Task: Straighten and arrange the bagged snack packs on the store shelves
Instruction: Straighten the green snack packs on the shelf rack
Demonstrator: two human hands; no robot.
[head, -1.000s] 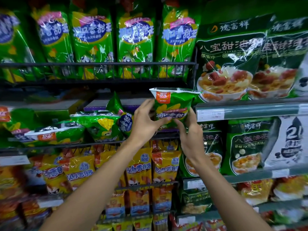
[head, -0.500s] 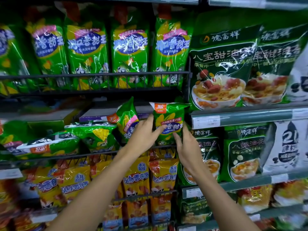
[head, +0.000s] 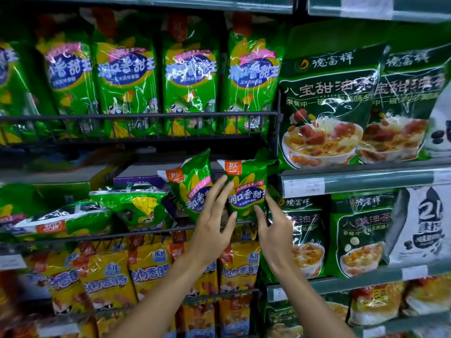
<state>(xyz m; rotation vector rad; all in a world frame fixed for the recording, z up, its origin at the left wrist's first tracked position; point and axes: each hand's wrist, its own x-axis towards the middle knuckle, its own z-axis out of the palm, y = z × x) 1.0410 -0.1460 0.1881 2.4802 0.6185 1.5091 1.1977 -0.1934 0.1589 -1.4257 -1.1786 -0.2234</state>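
A green corn-sausage pack (head: 246, 186) stands upright at the right end of the middle wire shelf (head: 136, 234). Left of it a second green pack (head: 192, 184) leans to the right. My left hand (head: 214, 223) is spread, fingers straight, in front of the gap between the two packs, fingertips at their edges. My right hand (head: 274, 228) hovers just below and right of the upright pack, its fingers relaxed and holding nothing. Further left, two green packs (head: 136, 206) lie flat and tumbled on the same shelf.
A row of tall green packs (head: 127, 84) stands behind a wire rail on the shelf above. Yellow sausage packs (head: 146, 269) fill the shelf below. Dark green tea-meal bags (head: 324, 106) sit on the right-hand shelves with a price strip (head: 305, 186).
Both hands lowered the green pack onto the middle shelf, stood it upright and let go. The hands have now drawn back slightly with fingers spread. The leaning pack beside it rose more upright.
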